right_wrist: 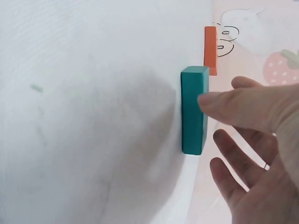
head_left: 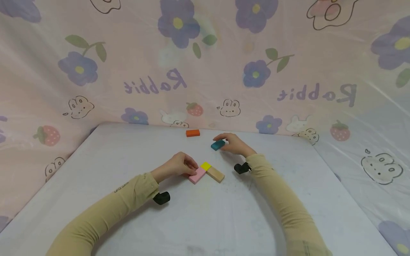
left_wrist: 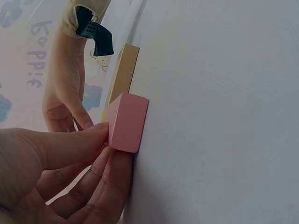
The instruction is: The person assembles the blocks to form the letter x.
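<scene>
My left hand (head_left: 179, 164) pinches a pink block (head_left: 197, 175) lying on the white table, thumb on its upper side and fingers beside it. The far end of that block meets a small yellow block (head_left: 206, 166). From the yellow piece a plain wooden block (head_left: 216, 174) runs toward the near right, forming a corner. Farther back, my right hand (head_left: 235, 144) is over a teal block (right_wrist: 191, 112). Its thumb (right_wrist: 217, 105) is at the teal block's upper edge, while the other fingers are spread in the air above and beyond it.
An orange block (head_left: 193, 133) lies near the back edge of the table (head_left: 205, 220), left of the teal one. Patterned cloth (head_left: 205, 71) hangs behind and along both sides. Black camera mounts (head_left: 161, 198) sit under both wrists.
</scene>
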Demonstrator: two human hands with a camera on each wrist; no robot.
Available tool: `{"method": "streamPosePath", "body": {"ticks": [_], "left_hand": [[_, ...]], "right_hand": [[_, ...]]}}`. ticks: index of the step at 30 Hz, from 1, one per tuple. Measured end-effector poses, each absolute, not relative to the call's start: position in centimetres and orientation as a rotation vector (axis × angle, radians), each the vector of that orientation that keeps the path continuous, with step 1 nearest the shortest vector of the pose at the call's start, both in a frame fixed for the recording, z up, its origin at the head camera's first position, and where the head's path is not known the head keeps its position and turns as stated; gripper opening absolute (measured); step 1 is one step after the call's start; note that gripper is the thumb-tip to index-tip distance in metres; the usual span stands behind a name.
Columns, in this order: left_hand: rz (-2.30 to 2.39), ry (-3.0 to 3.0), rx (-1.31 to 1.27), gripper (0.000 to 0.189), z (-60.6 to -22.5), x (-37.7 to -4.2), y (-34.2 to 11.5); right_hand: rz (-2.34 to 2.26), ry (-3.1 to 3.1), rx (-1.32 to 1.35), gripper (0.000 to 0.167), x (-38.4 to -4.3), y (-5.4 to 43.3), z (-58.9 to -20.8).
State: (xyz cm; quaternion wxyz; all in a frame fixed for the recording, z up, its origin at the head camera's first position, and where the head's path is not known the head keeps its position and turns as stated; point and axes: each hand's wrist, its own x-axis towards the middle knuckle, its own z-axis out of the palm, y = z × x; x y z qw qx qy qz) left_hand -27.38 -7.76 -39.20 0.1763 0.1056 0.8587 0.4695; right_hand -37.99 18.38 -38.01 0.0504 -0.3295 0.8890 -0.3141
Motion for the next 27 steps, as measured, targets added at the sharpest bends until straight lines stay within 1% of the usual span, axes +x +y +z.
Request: {"method": "streamPosePath", "body": {"ticks": [5, 12, 27], "left_hand": [[1.325, 2.433, 0.299, 0.016, -38.93, -27.37, -7.79], [1.319, 2.430, 0.286, 0.016, -38.75, -27.42, -7.72], [1.324, 2.420, 0.287, 0.016, -38.98, -27.26, -7.71]], "right_hand": [[-0.936, 2.727, -0.992, 0.043, -38.30, 18.16, -37.97], [-0.930, 2.733, -0.907, 0.042, -38.57, 17.87, -38.14], [-0.927, 2.714, -0.868, 0.040, -38.76, 17.83, -38.43]]}}
